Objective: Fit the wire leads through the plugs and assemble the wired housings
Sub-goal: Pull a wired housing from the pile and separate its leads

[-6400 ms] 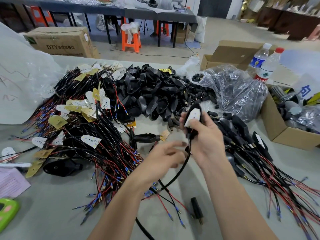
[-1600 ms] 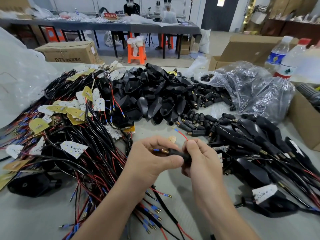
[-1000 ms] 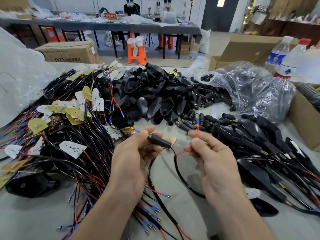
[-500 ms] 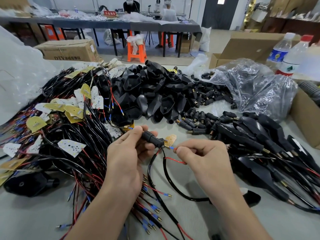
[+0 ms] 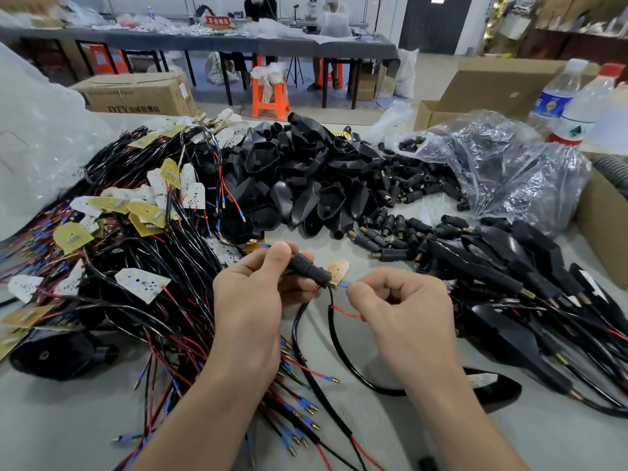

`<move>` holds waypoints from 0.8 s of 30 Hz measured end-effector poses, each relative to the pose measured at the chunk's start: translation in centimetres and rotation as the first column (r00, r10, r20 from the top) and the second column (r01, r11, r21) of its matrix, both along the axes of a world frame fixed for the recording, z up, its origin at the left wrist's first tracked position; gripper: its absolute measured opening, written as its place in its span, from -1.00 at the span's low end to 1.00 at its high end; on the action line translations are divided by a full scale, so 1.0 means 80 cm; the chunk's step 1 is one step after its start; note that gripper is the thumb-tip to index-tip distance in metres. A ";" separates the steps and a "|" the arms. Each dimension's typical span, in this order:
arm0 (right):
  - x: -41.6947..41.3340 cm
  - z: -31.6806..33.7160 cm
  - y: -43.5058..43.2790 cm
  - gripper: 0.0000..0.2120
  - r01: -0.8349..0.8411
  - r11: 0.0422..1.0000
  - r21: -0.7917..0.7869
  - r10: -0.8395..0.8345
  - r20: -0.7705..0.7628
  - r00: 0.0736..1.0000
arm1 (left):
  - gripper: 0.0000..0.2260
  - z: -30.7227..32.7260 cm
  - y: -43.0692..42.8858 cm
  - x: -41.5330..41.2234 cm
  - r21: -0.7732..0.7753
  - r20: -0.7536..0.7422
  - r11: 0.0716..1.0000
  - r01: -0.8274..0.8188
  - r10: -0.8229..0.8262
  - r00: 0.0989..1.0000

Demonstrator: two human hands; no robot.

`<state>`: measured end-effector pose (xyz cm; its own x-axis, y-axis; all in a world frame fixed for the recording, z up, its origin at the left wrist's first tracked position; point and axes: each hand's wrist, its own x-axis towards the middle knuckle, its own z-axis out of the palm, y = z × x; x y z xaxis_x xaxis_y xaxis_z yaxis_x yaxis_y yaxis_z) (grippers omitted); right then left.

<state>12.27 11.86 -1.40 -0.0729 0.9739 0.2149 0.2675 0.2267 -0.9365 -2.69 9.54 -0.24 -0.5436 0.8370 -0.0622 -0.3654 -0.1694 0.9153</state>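
Observation:
My left hand (image 5: 253,300) grips a small black plug (image 5: 307,268) between thumb and fingers, its brass end pointing right. My right hand (image 5: 404,307) pinches a red wire lead (image 5: 346,313) by its blue-sleeved tip, which sits right at the plug's brass end. A black cable (image 5: 343,351) loops down from the plug toward a black housing (image 5: 489,390) lying on the table beside my right forearm. A blue lead end pokes out at the plug's left end.
A tangle of black and red wired LED boards (image 5: 136,253) covers the left. Empty black housings (image 5: 306,178) are heaped at the centre back, loose plugs (image 5: 401,195) to their right, wired housings (image 5: 509,277) at the right. A plastic bag (image 5: 509,171), cardboard boxes and bottles stand far right.
My right hand brought the red lead from raised above the plug pile down and left to the plug's brass end. My left hand keeps its grip on the plug.

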 end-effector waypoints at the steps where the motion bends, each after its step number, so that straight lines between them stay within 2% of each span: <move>1: -0.001 0.000 -0.001 -0.75 -0.012 1.000 0.001 0.012 -0.005 1.000 | -0.76 0.000 0.000 0.000 0.011 -0.010 1.000 -0.009 0.009 1.000; 5: -0.006 0.002 -0.006 -0.75 -0.086 0.996 0.002 0.086 0.017 0.996 | -0.66 -0.001 -0.003 0.003 0.045 -0.054 0.999 -0.025 0.027 0.998; 11: -0.006 -0.001 -0.001 -0.74 -0.073 0.997 0.008 0.073 0.042 0.996 | -0.78 -0.005 0.004 -0.002 0.013 -0.066 1.000 0.026 -0.025 0.997; 16: -0.005 -0.003 0.001 -0.76 -0.078 0.997 0.020 0.076 0.067 0.995 | -0.78 -0.009 0.008 -0.006 -0.013 -0.075 0.999 0.042 -0.043 0.996; 21: -0.005 -0.004 -0.001 -0.75 -0.095 0.995 0.043 0.087 0.163 0.983 | -0.69 -0.011 0.006 -0.004 -0.017 -0.221 0.998 0.053 -0.055 0.974; 24: -0.004 -0.001 -0.001 -0.76 -0.098 0.995 0.022 0.094 0.139 0.986 | -0.75 -0.013 0.004 0.000 -0.028 -0.237 0.998 0.061 -0.066 0.969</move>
<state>11.92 11.75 -1.52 -0.1966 0.9544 0.2245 0.3690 0.2841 -0.8849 -2.69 9.87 -1.25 -0.4909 0.8701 0.0448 -0.1461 -0.1329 0.9803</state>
